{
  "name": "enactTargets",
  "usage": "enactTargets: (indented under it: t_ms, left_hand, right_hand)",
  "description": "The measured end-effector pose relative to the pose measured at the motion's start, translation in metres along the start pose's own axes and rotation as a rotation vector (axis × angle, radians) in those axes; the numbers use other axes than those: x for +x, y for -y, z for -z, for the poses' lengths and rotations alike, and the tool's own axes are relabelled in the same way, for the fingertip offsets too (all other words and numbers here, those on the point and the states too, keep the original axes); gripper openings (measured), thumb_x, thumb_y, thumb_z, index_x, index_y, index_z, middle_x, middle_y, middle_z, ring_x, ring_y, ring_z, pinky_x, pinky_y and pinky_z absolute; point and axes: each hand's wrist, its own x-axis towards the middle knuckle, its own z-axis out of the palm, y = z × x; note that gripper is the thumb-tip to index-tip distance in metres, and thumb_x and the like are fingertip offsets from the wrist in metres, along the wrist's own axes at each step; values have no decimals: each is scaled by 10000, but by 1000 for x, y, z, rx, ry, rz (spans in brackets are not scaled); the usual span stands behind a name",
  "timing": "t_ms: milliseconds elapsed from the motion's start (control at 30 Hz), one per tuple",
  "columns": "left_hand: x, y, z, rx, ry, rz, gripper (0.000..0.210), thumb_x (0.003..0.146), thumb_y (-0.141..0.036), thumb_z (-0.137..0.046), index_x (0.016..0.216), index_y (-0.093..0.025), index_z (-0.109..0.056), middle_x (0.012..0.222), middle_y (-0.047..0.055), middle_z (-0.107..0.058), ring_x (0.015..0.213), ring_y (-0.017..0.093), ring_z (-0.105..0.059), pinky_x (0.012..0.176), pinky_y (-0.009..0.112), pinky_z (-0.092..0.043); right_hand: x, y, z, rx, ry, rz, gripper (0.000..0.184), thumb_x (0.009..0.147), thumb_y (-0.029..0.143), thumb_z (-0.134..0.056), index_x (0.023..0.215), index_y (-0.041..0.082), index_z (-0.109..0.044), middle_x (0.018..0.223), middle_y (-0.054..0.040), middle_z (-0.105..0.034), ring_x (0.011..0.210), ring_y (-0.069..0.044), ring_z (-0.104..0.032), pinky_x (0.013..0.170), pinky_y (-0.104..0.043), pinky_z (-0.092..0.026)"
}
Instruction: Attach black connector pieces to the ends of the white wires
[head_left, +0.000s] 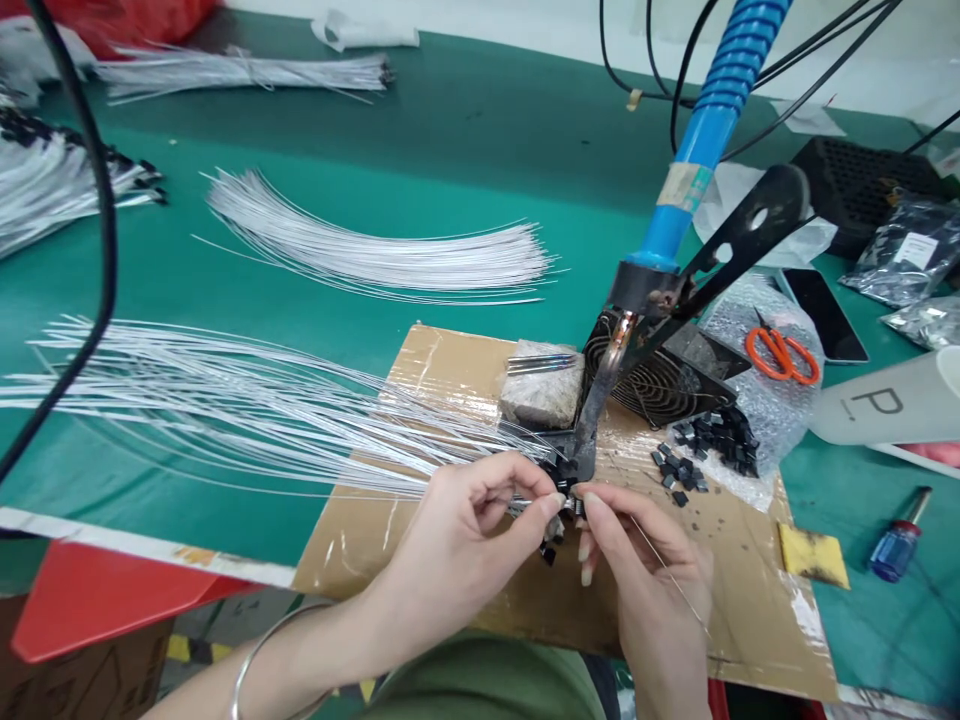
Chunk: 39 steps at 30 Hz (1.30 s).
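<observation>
My left hand [480, 545] is closed, thumb and forefinger pinching at the end of the white wires [300, 420], just below a soldering iron's tip. My right hand [649, 565] is closed too, its fingertips close to the left ones at a small black connector [578, 507]. A thin silvery wire [671, 575], like solder, runs out of the right hand toward the lower right. More small black parts [551, 550] cluster under the fingers. The soldering iron [619, 340], with a blue sleeve, is held in a black stand above. What exactly sits between the left fingertips is partly hidden.
Cardboard [420, 370] lies under the work, bearing a block with metal pins [541, 385], a round fan grille [645, 375] and loose black connectors [720, 440]. Orange scissors [782, 352], a yellow sponge [814, 556] and a screwdriver [900, 535] are rightward. Another wire bundle [382, 245] lies behind.
</observation>
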Motion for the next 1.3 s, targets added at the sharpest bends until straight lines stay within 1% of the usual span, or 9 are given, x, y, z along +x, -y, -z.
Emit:
enactTargets:
  t_ms: [200,300,500,633,833,1000,1100,1233,1300]
  left_hand:
    - [2,-7,1,-35,27,37,146,846,-297,-692,785,-176,-747,804,78,-750,667,174,-649,570,253,-493]
    - [2,-7,0,-54,47,34,154,850,-299,-689,767,-176,-730,789,73,-749,678,172,-645,582,253,-487]
    - [4,-9,0,-113,59,-6,130,857,-242,-701,748,-171,-715,774,51,-757,713,159,-663,654,236,-525]
    - [5,-9,1,-105,51,-7,136,855,-234,-700,735,-170,-713,783,56,-765,710,160,-667,642,236,-521]
    - [4,-9,0,-105,63,-20,138,868,-226,-683,744,-173,-712,785,54,-766,715,160,-675,652,240,-532]
    - [4,-8,-2,-98,72,-29,148,878,-218,-680,738,-175,-703,798,54,-763,733,162,-684,665,247,-536]
    - [6,-9,-2,-104,72,-25,148,875,-218,-678,734,-177,-697,799,55,-761,740,165,-686,669,248,-539]
    - [8,-10,-3,-121,79,0,160,868,-245,-681,723,-178,-683,780,56,-747,730,169,-680,668,255,-540]
    - [9,-9,-4,-97,77,14,164,864,-264,-675,725,-178,-683,788,63,-748,727,175,-675,651,263,-524]
  right_hand:
    - [1,-2,-1,9,-3,23,56,914,276,-836,921,285,-890,614,9,-740,459,-97,-653,437,-138,-557]
    - [0,0,-2,5,-8,6,54,901,289,-845,909,261,-890,624,-2,-738,459,-110,-651,425,-161,-560]
    - [-1,-1,-2,-9,8,-7,57,911,302,-838,915,280,-890,632,6,-741,463,-103,-649,426,-152,-561]
    - [0,-2,-3,-1,4,0,61,910,300,-838,919,272,-891,636,1,-749,458,-109,-650,418,-162,-567]
    - [-1,-4,-3,39,8,-28,68,915,302,-834,927,268,-892,665,-11,-769,479,-112,-661,428,-162,-574]
    - [-2,-5,-2,20,-9,-37,102,905,330,-842,918,240,-888,654,-20,-759,474,-123,-652,423,-185,-575]
    - [-1,-5,-2,14,-9,-28,99,907,333,-838,914,248,-889,648,-17,-761,466,-125,-654,415,-186,-569]
    - [-1,-3,-6,-27,-53,12,81,886,325,-847,881,253,-884,620,0,-732,453,-123,-637,407,-191,-542]
    - [-4,-1,-9,-101,-91,37,147,932,367,-798,896,247,-876,628,10,-691,477,-115,-617,440,-200,-529]
